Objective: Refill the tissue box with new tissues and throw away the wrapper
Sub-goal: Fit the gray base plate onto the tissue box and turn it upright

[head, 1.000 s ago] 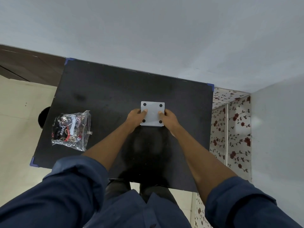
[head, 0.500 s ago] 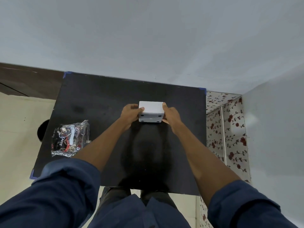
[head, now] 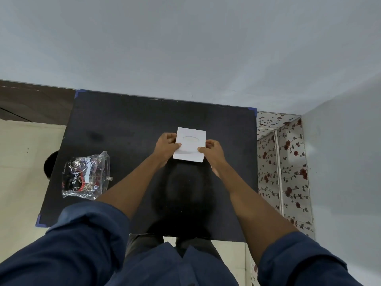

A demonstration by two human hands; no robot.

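A small white square tissue box (head: 190, 144) is in the middle of the black table (head: 132, 120), with its top face and oval opening turned up toward me. My left hand (head: 166, 145) grips its left edge and my right hand (head: 212, 151) grips its right edge, thumbs on the top face. A crumpled clear plastic wrapper (head: 85, 175) with dark and red print lies on the table's left side, apart from both hands.
A dark round object (head: 49, 164) shows on the floor just past the table's left edge. A surface with a red rose pattern (head: 284, 166) stands to the right of the table. A grey wall runs behind the table.
The box has been turned over in both hands: its underside with four dark dots faced me, then its side, and now the top with the oval opening faces up.
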